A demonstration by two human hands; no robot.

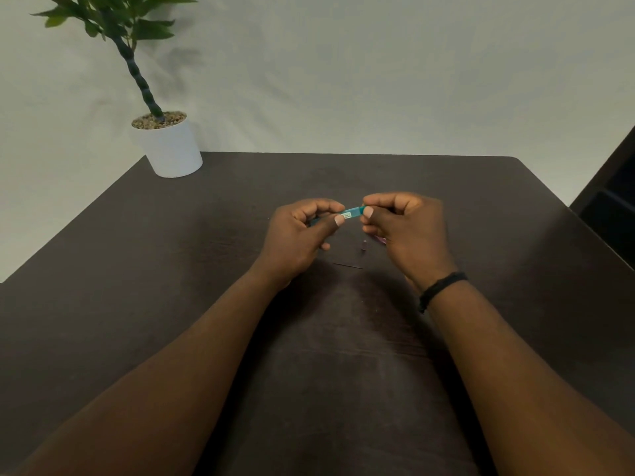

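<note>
The dark table [137,304] runs back to a far edge against the pale wall, its far left corner taken by one potted plant [170,146] in a white pot. Its right edge slants past a dark piece of furniture [611,187]. Wide bare tabletop lies to the left, right and near side of the hands. Above the table's middle, one teal tube [350,213] with a white label is held clear of the surface. Its long axis lies nearly level and crosswise, the right end slightly higher and farther away. The left hand [295,238] pinches its left end between thumb and curled fingers, and the right hand [409,231], with one black wristband [443,286], pinches its right end. Below them on the table lie one small grey piece [363,244], one thin dark rod [347,266] lying crosswise, and a pink bit [380,239] mostly hidden behind the right hand.
</note>
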